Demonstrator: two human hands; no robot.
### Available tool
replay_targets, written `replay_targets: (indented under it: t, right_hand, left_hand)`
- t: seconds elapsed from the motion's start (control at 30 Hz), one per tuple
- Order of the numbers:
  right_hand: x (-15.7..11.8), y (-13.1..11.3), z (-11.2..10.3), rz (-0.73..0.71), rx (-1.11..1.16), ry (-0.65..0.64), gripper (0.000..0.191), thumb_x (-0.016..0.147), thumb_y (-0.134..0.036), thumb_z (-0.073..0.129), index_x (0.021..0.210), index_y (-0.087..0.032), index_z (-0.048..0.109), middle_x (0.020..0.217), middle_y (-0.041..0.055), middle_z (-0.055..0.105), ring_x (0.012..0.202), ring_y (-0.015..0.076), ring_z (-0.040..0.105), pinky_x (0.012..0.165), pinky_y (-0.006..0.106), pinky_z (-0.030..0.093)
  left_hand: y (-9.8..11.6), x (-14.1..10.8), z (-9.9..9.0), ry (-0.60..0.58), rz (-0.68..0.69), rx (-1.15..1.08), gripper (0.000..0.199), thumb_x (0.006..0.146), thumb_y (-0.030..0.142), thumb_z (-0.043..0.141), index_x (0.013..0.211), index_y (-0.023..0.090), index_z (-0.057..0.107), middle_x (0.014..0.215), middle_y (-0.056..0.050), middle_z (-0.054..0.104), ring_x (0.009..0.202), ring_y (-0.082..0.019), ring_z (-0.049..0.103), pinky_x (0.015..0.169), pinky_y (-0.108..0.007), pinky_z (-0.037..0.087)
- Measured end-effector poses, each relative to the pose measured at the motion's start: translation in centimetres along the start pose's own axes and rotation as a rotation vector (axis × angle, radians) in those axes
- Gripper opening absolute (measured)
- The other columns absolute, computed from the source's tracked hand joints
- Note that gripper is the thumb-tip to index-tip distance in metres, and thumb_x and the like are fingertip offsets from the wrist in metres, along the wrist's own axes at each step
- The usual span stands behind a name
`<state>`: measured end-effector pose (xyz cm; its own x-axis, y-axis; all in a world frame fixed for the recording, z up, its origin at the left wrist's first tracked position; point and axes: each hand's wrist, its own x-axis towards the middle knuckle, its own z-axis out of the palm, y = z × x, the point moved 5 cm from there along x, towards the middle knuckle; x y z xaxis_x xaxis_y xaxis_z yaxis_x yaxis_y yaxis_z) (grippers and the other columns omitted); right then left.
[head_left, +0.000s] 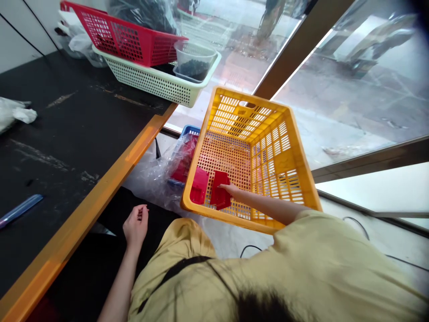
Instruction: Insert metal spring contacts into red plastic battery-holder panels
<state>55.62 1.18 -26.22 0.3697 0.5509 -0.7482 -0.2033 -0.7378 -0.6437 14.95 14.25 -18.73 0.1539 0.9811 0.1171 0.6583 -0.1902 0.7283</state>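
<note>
My right hand [229,189] reaches into a yellow perforated plastic crate [288,165], its fingertips against a red plastic piece [220,190] on the crate floor. A second red plastic piece [199,185] lies just to the left, against the crate's near wall. My right hand hides part of the first piece, and I cannot tell whether it grips it. My left hand [136,225] hangs palm up outside the crate, fingers loosely curled, holding nothing.
A black table with an orange edge [100,165] runs along the left, with a blue pen-like object [20,210] on it. Red and pale green baskets [157,80] and a clear cup [194,60] of dark items stand behind. A blue crate [189,132] lies in clear plastic wrap.
</note>
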Motion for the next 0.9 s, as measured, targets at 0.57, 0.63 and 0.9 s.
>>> replay_targets:
  t: [0.57, 0.63, 0.9]
  right_hand:
    - [-0.8, -2.3, -4.4, -0.091, -0.579, 0.036, 0.036, 0.095, -0.032, 0.062, 0.126, -0.015, 0.056, 0.124, 0.0097, 0.058, 0.107, 0.0214, 0.06, 0.091, 0.042, 0.054]
    - [-1.8, -2.1, -4.1, -0.114, -0.672, -0.001, 0.033, 0.094, -0.033, 0.062, 0.122, -0.015, 0.059, 0.125, 0.0098, 0.058, 0.111, 0.0225, 0.058, 0.095, 0.044, 0.052]
    - [-3.7, -4.7, 1.1, -0.13, -0.548, -0.158, 0.034, 0.095, -0.042, 0.06, 0.116, -0.016, 0.063, 0.126, 0.0098, 0.061, 0.113, 0.0218, 0.059, 0.101, 0.045, 0.048]
  left_hand:
    - [-0.5, -0.1, 0.1, 0.025, 0.036, -0.001, 0.029, 0.09, 0.043, 0.051, 0.092, 0.02, 0.068, 0.08, -0.002, 0.074, 0.064, -0.012, 0.066, 0.063, -0.02, 0.051]
    - [-0.6, -0.1, 0.1, 0.028, 0.035, -0.001, 0.028, 0.09, 0.043, 0.051, 0.092, 0.02, 0.069, 0.079, -0.002, 0.074, 0.063, -0.012, 0.066, 0.062, -0.02, 0.051]
    - [-0.8, -0.1, 0.4, 0.01, 0.033, 0.012, 0.029, 0.09, 0.042, 0.051, 0.094, 0.02, 0.069, 0.081, -0.003, 0.075, 0.065, -0.013, 0.067, 0.064, -0.021, 0.051]
